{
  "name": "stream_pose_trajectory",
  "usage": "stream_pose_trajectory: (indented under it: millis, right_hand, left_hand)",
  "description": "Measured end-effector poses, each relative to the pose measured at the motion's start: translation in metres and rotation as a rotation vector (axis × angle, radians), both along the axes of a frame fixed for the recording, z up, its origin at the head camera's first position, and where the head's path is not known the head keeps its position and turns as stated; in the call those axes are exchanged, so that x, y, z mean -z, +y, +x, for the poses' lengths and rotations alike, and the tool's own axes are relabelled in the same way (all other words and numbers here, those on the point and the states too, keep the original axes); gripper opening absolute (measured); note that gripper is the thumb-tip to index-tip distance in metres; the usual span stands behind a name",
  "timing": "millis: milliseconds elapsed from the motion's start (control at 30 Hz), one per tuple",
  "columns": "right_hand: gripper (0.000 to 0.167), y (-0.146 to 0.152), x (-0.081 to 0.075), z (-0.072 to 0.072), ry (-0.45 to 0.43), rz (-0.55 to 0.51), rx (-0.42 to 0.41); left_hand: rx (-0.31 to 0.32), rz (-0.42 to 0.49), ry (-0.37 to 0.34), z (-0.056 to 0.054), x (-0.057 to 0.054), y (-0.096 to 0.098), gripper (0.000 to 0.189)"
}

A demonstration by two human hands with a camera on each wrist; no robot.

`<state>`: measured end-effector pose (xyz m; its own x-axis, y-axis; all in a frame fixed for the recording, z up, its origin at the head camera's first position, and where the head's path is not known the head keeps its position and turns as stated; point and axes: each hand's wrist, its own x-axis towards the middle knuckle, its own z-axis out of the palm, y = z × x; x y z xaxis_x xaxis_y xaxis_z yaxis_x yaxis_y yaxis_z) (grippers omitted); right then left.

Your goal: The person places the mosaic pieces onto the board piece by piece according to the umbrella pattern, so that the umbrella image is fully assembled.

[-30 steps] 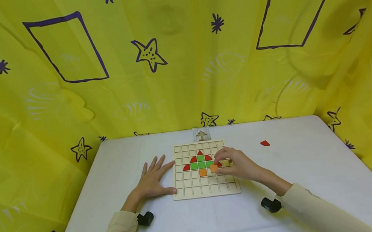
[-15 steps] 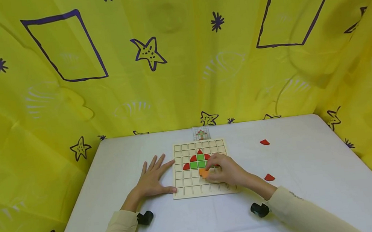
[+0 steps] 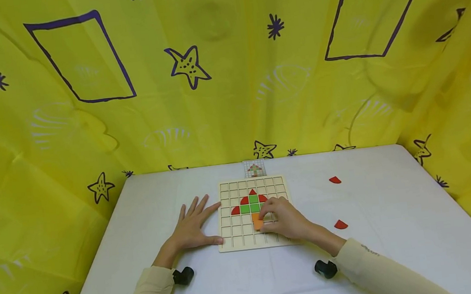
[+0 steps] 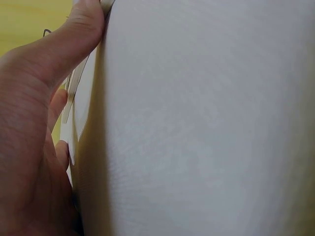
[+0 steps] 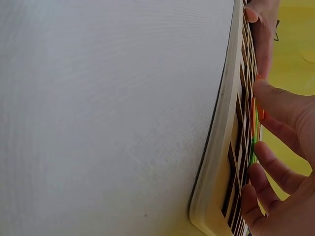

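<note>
A wooden grid board (image 3: pixel 238 241) lies on the table, holding green squares (image 3: pixel 245 208), several red pieces (image 3: pixel 235 210) and an orange square tile (image 3: pixel 255 217). Between thumb and fingers my right hand (image 3: pixel 289 219) pinches a second orange tile (image 3: pixel 257 226), at the cell just below the first. It hides part of the board's right side. My left hand (image 3: pixel 191 227) lies spread at the board's left edge, thumb and index fingertip touching it. In the right wrist view the right hand's thumb (image 5: pixel 280 101) is over the board's surface.
Behind the board lies a small card (image 3: pixel 254 168) printed with a coloured grid pattern. Two red quarter-round pieces (image 3: pixel 335 180) lie on the white table (image 3: pixel 379 199) to the right. A yellow patterned curtain (image 3: pixel 231 109) hangs around the table's back and sides.
My right hand has moved left across the board with the orange tile, down to the cell under the other orange one. A red piece at the right came into sight. My left hand stays still.
</note>
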<state>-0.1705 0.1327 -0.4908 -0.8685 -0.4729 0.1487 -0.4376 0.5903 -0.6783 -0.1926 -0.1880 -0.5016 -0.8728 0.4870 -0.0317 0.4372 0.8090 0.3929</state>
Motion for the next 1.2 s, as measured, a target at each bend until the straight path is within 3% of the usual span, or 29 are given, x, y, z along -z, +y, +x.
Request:
stream_pose_trajectory:
  millis: [433, 1200]
  right_hand:
    - [0.018, -0.0025, 0.0005, 0.0025, 0.086, 0.081, 0.011]
    - [0.021, -0.0024, 0.0005, 0.0036, 0.083, 0.073, 0.007]
  left_hand:
    - [-0.003, 0.003, -0.003, -0.0015, 0.0013, -0.0003, 0.104]
    - [-0.018, -0.019, -0.018, -0.0039, 0.0064, -0.0009, 0.107]
